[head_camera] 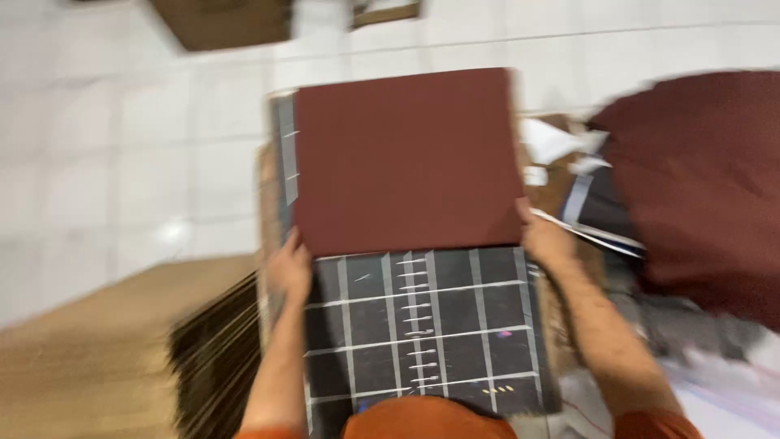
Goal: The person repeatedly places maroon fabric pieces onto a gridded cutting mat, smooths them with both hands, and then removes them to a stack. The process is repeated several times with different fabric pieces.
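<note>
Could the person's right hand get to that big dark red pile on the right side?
Probably yes. The right hand grips the maroon sheet's edge, and the dark red pile lies just beside it, with only loose papers between; nothing tall blocks it.

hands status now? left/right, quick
Left hand: closed on the lower left corner of the dark red sheet.
Right hand: closed on the sheet's lower right corner.

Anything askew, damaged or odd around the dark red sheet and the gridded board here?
Nothing clearly stands out. The dark red sheet, gripped by the left hand and right hand, sits roughly square on the gridded black board. White scraps lie loose to its right; motion blur hides finer damage.
</note>
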